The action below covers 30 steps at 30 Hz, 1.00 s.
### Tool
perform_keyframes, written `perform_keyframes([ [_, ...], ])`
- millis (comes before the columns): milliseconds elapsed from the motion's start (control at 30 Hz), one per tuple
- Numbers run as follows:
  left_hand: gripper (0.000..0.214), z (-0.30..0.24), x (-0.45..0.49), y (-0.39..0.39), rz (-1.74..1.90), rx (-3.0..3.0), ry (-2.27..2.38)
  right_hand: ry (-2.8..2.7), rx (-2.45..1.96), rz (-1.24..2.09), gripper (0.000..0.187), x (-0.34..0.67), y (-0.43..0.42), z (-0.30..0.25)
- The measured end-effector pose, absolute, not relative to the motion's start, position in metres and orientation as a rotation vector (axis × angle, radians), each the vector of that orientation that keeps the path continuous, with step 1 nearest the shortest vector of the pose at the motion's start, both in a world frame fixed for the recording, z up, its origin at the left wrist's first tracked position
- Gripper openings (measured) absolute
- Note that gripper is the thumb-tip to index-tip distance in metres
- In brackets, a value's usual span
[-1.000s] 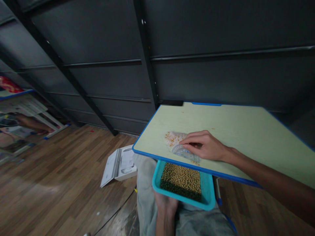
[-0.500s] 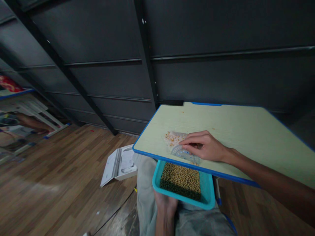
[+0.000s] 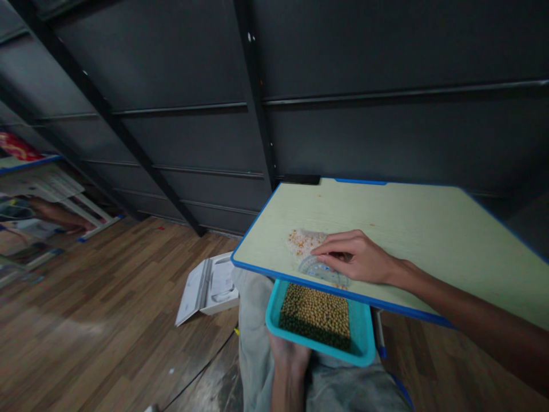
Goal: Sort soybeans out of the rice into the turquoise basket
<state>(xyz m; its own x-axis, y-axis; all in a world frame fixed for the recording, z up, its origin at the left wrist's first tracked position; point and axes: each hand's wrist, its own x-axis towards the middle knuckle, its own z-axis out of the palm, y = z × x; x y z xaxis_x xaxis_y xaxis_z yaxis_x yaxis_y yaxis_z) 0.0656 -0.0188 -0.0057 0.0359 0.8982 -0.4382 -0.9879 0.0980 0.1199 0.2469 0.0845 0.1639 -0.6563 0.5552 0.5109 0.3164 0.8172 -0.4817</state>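
Observation:
My right hand (image 3: 355, 258) lies on the pale green table (image 3: 412, 229), fingers pressed on a clear plastic protractor (image 3: 319, 269) near the front edge. Beside the protractor sits a small pile of pale and orange grains (image 3: 302, 240). My left hand (image 3: 289, 355) holds a teal tray (image 3: 362, 337) from underneath, just below the table's edge. The tray holds yellow beans (image 3: 317, 309) and a strip of dark green ones along its near side. Only the wrist and heel of the left hand show; its fingers are hidden under the tray.
An open white box (image 3: 208, 286) lies on the wooden floor to the left. A dark metal wall (image 3: 343, 86) with slanted beams stands behind the table. At far left another person's arm (image 3: 55, 214) rests among papers on another blue-edged table.
My right hand and the protractor have slid slightly toward the table's front edge. The tray and left hand have stayed put.

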Motion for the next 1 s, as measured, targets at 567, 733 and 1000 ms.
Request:
perform_keyframes([
  [567, 0.039, -0.006, 0.066, -0.018, 1.465, -0.244, 0.479, -2.351, -0.589, 0.448, 0.019, 0.246, 0.085, 0.161],
  [733, 0.040, -0.001, 0.067, -0.017, 1.475, -0.252, 0.494, -2.358, -0.629, 0.374, 0.022, 0.249, 0.089, 0.163],
  [1000, 0.039, 0.006, 0.067, -0.017, 1.466, -0.211, 0.504, -2.229, -0.756, 0.297, 0.022, 0.257, 0.099, 0.172],
])
